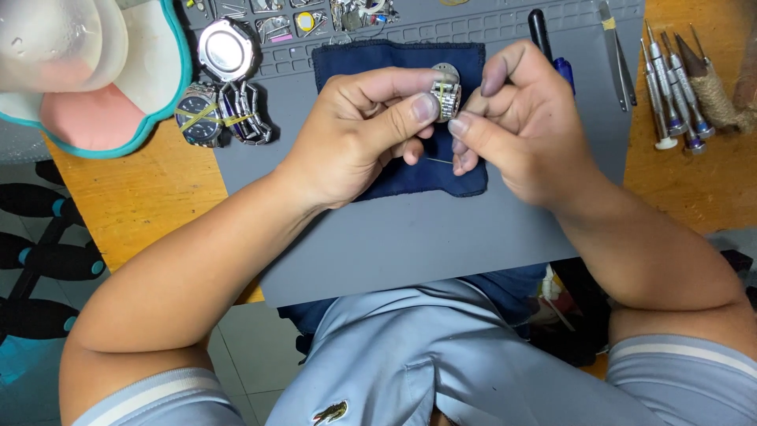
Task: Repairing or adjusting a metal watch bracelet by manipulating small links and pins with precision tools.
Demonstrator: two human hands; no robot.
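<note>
Near edge: grey mat (410,244) on the orange wood surface (150,197). Above it, a dark blue cloth (394,59).

Over the cloth, both hands meet. Left hand (359,134): thumb and forefinger pressed together, pinching a silver watch band (446,99) from its left side. Right hand (512,126): fingers curled, thumb and forefinger closing on the band's right side. A thin pin shows below the fingers; which hand holds it, cannot tell.

Left of cloth: watches (221,110) wrapped in yellow bands. Right: tweezers (615,55), then a row of screwdrivers (670,87).

Far edge: small packets (292,20) in the mat's tray slots, clear with yellow and pink patches. Far left: teal-rimmed white and pink case (102,79).
</note>
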